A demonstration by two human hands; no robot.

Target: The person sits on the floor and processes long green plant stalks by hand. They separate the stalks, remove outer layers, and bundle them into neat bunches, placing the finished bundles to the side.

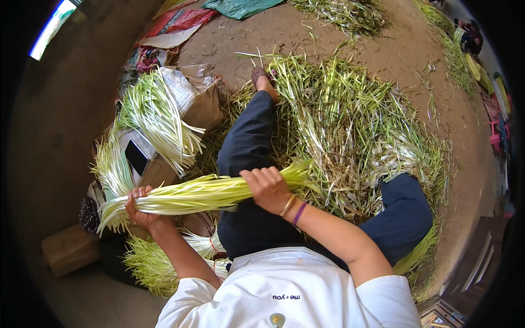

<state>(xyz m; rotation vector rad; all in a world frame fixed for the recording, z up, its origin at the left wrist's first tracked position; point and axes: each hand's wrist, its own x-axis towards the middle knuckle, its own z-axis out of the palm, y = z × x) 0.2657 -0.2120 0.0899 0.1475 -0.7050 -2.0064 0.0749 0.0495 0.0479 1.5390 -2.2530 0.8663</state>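
Observation:
My left hand grips the white stalk ends of a long bunch of yellow-green leafy stalks, which look like blanched garlic chives. Around the leafy end of the same bunch, my right hand is closed. The bunch lies almost level across my left thigh, its tips pointing right. Beyond my left hand, a loose heap of white-stemmed stalks rests on a wrapped box. A dark flat rectangular device lies beside that heap. Tied bundles with reddish bands sit below my left forearm.
A big pile of uncleaned stalks and dry leaf waste spreads over the floor between and beyond my legs. Another pile lies farther off. Red sheeting and green sheeting are at the far side. A wooden block stands at left.

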